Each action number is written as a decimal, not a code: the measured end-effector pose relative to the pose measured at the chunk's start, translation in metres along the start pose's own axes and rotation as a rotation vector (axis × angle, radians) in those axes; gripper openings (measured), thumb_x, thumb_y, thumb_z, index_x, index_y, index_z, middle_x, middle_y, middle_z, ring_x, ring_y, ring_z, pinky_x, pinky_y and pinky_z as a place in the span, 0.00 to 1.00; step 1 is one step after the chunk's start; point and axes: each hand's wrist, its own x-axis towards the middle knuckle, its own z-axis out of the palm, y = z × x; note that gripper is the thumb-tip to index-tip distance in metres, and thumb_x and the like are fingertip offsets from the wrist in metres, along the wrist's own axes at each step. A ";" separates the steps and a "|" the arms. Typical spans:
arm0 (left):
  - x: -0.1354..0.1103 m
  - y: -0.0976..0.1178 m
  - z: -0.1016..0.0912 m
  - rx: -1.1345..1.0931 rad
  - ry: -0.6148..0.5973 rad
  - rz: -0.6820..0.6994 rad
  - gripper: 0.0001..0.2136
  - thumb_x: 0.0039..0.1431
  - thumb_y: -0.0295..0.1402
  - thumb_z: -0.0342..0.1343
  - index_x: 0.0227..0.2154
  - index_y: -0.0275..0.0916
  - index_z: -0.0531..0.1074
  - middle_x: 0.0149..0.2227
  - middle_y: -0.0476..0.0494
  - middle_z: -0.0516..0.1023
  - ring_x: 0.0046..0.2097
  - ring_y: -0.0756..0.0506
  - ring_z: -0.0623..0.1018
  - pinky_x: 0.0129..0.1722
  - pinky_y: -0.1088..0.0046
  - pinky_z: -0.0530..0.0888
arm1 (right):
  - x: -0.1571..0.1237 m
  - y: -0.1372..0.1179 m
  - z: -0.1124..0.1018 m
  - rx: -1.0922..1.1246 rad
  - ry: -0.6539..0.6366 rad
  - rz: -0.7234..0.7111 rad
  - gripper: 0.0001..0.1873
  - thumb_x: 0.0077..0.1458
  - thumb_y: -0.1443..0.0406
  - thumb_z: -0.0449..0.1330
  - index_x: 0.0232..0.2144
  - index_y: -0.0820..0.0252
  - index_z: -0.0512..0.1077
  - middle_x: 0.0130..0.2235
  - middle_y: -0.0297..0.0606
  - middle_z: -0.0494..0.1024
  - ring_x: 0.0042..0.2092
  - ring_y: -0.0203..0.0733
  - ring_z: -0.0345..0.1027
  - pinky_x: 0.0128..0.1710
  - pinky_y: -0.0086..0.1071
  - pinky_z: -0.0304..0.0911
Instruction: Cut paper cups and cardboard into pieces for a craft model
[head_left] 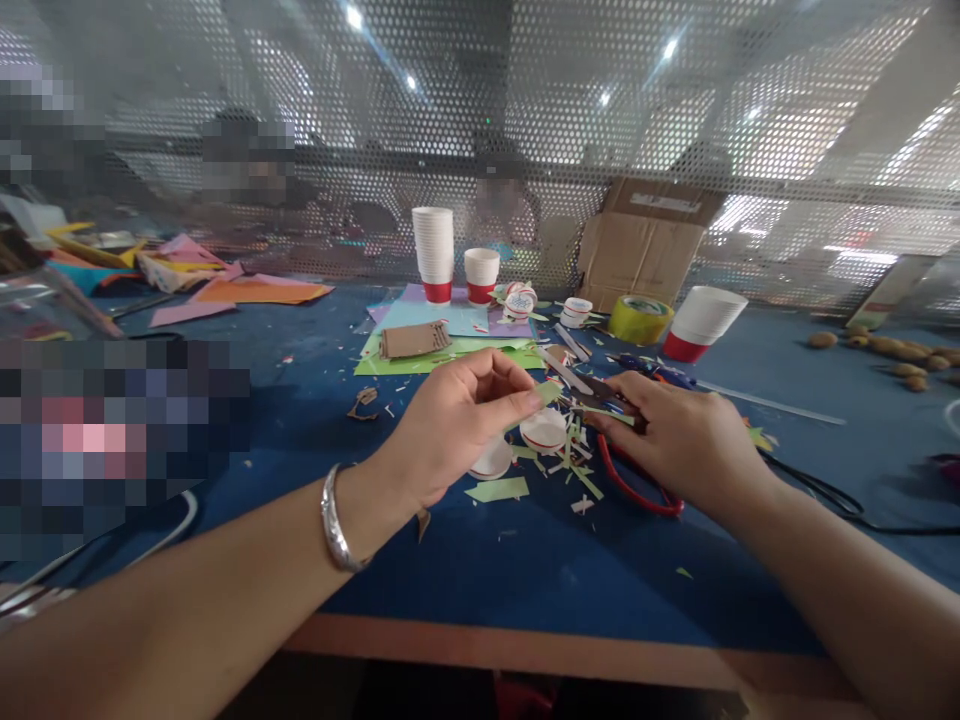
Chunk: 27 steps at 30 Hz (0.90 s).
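Note:
My left hand pinches a strip of light green paper between thumb and fingers above the blue table. My right hand is closed around red-handled scissors, whose blades point up and left toward the strip. Under the hands lie cut cup rounds, white with a red edge, and green and white paper scraps. A silver bangle circles my left wrist.
A stack of white-and-red paper cups, a single cup and a tipped cup stand further back, next to yellow tape, coloured paper sheets and a cardboard box. A perforated screen backs the table; people sit beyond it.

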 end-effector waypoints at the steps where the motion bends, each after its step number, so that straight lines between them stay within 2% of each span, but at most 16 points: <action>1: 0.000 0.000 0.000 0.025 -0.002 0.011 0.07 0.55 0.32 0.66 0.31 0.36 0.74 0.30 0.51 0.75 0.32 0.53 0.73 0.34 0.77 0.70 | 0.000 0.002 0.001 -0.073 -0.027 -0.017 0.16 0.62 0.53 0.59 0.42 0.58 0.76 0.29 0.38 0.81 0.27 0.44 0.72 0.24 0.32 0.48; 5: -0.001 0.001 0.001 0.040 -0.029 -0.010 0.08 0.56 0.31 0.66 0.31 0.36 0.72 0.30 0.51 0.75 0.32 0.53 0.73 0.33 0.77 0.70 | 0.000 0.003 -0.002 -0.157 0.002 -0.009 0.16 0.63 0.52 0.57 0.42 0.57 0.75 0.31 0.37 0.83 0.29 0.47 0.75 0.24 0.33 0.48; 9: -0.001 0.002 0.004 -0.003 -0.016 -0.038 0.09 0.53 0.29 0.67 0.33 0.36 0.72 0.32 0.50 0.76 0.34 0.52 0.74 0.36 0.76 0.71 | -0.001 0.002 -0.007 -0.195 0.048 -0.051 0.13 0.62 0.59 0.57 0.46 0.57 0.74 0.38 0.38 0.84 0.30 0.47 0.76 0.24 0.34 0.47; 12: -0.001 0.003 0.003 -0.001 0.014 -0.019 0.09 0.53 0.28 0.67 0.35 0.35 0.73 0.34 0.49 0.77 0.36 0.51 0.75 0.39 0.75 0.72 | -0.001 0.005 -0.007 -0.190 0.082 -0.033 0.13 0.63 0.60 0.56 0.45 0.57 0.75 0.36 0.40 0.83 0.29 0.47 0.74 0.24 0.34 0.46; 14: -0.001 0.003 0.002 -0.018 0.031 -0.008 0.09 0.52 0.28 0.68 0.35 0.35 0.74 0.34 0.49 0.77 0.36 0.51 0.75 0.40 0.75 0.72 | 0.001 0.007 -0.006 -0.076 0.120 0.021 0.14 0.63 0.57 0.57 0.45 0.58 0.74 0.31 0.40 0.81 0.29 0.46 0.73 0.25 0.33 0.50; 17: 0.000 0.000 0.002 -0.102 0.019 -0.051 0.09 0.52 0.28 0.68 0.36 0.35 0.76 0.35 0.48 0.78 0.37 0.51 0.76 0.40 0.74 0.72 | 0.001 0.006 -0.005 0.231 0.140 0.111 0.17 0.61 0.53 0.60 0.45 0.59 0.73 0.27 0.35 0.74 0.26 0.41 0.67 0.27 0.32 0.57; 20: 0.001 -0.005 0.005 -0.220 -0.001 -0.111 0.09 0.51 0.28 0.69 0.33 0.35 0.76 0.32 0.49 0.78 0.34 0.52 0.75 0.37 0.75 0.71 | 0.000 -0.004 -0.009 0.466 0.089 0.140 0.18 0.61 0.51 0.60 0.44 0.58 0.73 0.27 0.32 0.71 0.25 0.37 0.62 0.26 0.30 0.57; 24: 0.003 -0.008 0.007 -0.338 -0.001 -0.199 0.09 0.51 0.27 0.68 0.30 0.34 0.72 0.28 0.51 0.76 0.30 0.54 0.74 0.35 0.76 0.70 | -0.004 -0.021 -0.015 0.610 -0.042 0.106 0.18 0.63 0.50 0.58 0.41 0.58 0.74 0.24 0.30 0.68 0.26 0.36 0.59 0.27 0.30 0.57; 27: 0.003 -0.007 0.007 -0.391 -0.019 -0.255 0.09 0.53 0.27 0.67 0.30 0.35 0.70 0.29 0.50 0.76 0.31 0.52 0.75 0.36 0.75 0.71 | -0.006 -0.027 -0.015 0.677 -0.107 0.090 0.19 0.64 0.50 0.56 0.38 0.58 0.74 0.28 0.33 0.72 0.28 0.38 0.62 0.28 0.30 0.58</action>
